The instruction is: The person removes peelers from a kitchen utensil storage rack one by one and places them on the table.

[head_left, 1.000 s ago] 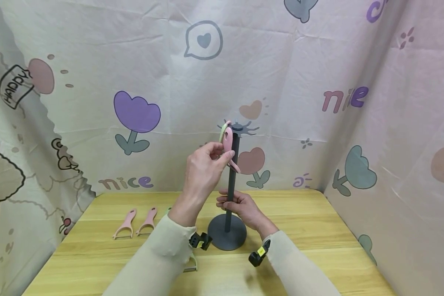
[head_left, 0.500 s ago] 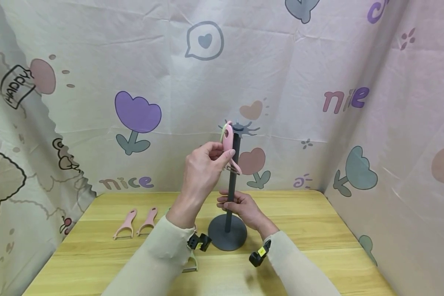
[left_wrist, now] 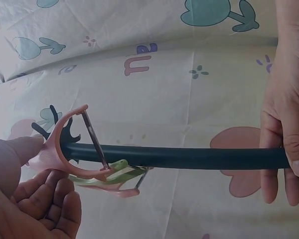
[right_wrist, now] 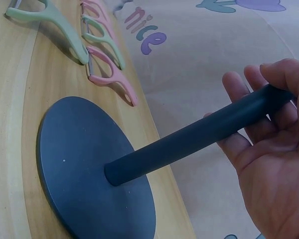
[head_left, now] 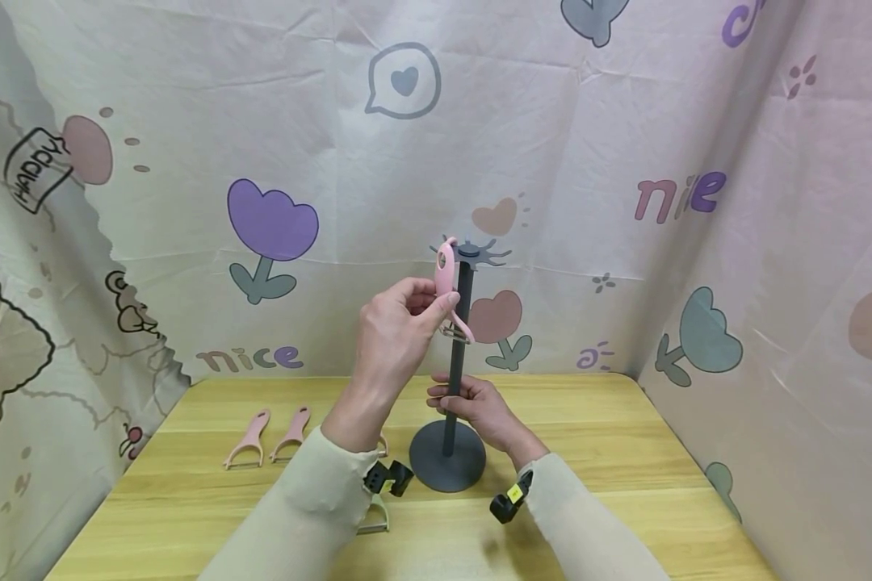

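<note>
My left hand (head_left: 396, 327) pinches a pink peeler (head_left: 446, 273) by its handle, up beside the hooked top (head_left: 472, 252) of a dark stand. The peeler's blade end points down, and its handle hole is right at the hooks. In the left wrist view a green peeler (left_wrist: 125, 175) and another pink peeler (left_wrist: 120, 191) show behind the held one, by the pole. Lower down, my right hand (head_left: 485, 413) holds the stand's pole (head_left: 455, 363), thumb on one side and fingers on the other. The round base (head_left: 446, 468) stands on the table.
Two pink peelers (head_left: 250, 440) lie at the left of the wooden table (head_left: 596, 452). A green peeler (right_wrist: 65, 27) and several others lie left of the base, partly hidden by my left arm in the head view. A printed curtain (head_left: 552, 121) encloses the table.
The held pink peeler's handle has shifted slightly left, covering the green peeler behind it in the head view. My left wrist has moved a little left. My right hand keeps its hold.
</note>
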Available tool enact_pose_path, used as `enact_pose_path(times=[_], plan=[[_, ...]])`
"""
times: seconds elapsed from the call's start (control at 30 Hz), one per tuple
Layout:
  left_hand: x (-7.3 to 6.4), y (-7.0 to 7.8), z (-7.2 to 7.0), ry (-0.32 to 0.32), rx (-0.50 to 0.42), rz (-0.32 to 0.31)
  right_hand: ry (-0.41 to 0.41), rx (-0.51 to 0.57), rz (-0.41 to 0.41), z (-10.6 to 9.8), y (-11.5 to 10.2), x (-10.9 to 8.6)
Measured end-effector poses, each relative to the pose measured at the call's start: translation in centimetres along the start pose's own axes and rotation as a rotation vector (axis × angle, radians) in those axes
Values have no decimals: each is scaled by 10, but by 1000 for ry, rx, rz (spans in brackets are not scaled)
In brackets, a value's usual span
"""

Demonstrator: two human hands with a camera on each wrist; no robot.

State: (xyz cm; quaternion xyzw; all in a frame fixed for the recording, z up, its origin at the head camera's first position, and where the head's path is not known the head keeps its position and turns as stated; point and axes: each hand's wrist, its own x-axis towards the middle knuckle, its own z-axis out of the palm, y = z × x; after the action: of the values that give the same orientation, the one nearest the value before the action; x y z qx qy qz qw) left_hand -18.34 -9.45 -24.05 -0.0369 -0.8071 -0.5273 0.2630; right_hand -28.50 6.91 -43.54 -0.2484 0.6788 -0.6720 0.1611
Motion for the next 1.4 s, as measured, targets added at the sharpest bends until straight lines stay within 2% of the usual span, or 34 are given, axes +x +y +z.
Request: enact_pose_path(times=[0.4,1.03,1.4], plan=[[-1,-1,-3,-29,-13,-12,-2,9,2,0,-1,0],[-8,-9,-17,-128,-152,-45,-9,-10,0,0,-4,-2],[-16,-24,-28,-102,-138,-64,7,1,10,0,-1,0]])
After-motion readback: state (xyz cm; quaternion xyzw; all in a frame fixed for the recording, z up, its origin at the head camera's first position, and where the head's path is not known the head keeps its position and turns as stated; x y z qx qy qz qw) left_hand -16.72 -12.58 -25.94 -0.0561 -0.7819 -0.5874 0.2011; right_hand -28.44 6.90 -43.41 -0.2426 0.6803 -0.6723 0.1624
